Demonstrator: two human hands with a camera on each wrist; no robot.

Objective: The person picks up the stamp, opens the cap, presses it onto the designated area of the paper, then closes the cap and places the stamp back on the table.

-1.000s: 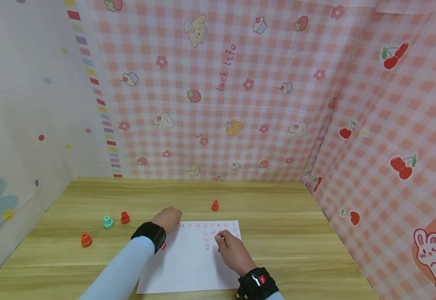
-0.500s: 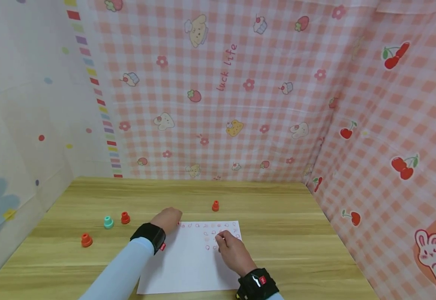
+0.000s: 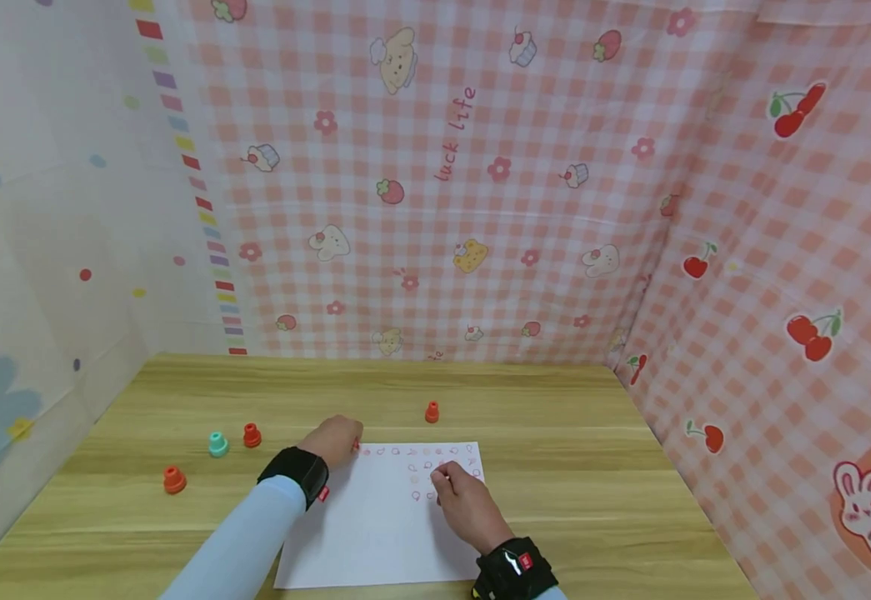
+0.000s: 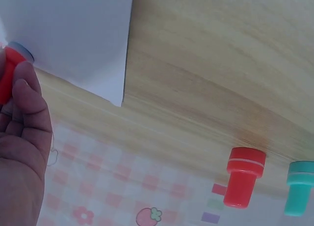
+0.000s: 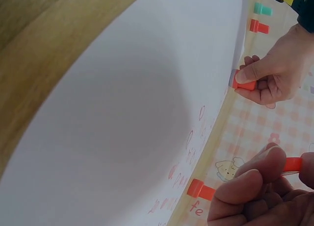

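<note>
A white sheet of paper (image 3: 375,542) lies on the table, with rows of small reddish printed marks (image 3: 425,465) along its far edge and right part. At its far left corner my left hand (image 3: 333,440) grips a red stamp (image 4: 11,74), its grey stamping end close over the paper in the left wrist view. My right hand (image 3: 473,504) is over the sheet's right side. Between its thumb and fingers it pinches a small red piece (image 5: 293,164), which looks like a stamp cap and is partly hidden by the fingers.
Two more red stamps (image 3: 252,435) (image 3: 174,480) and a turquoise stamp (image 3: 217,444) stand on the wooden table (image 3: 593,483) to the left. Another red stamp (image 3: 432,412) stands behind the paper. Patterned cloth walls (image 3: 435,208) enclose the table at the back and sides.
Both hands keep almost the same places. A little more of the red stamp shows under the left fingers, and the head view has shifted very slightly.
</note>
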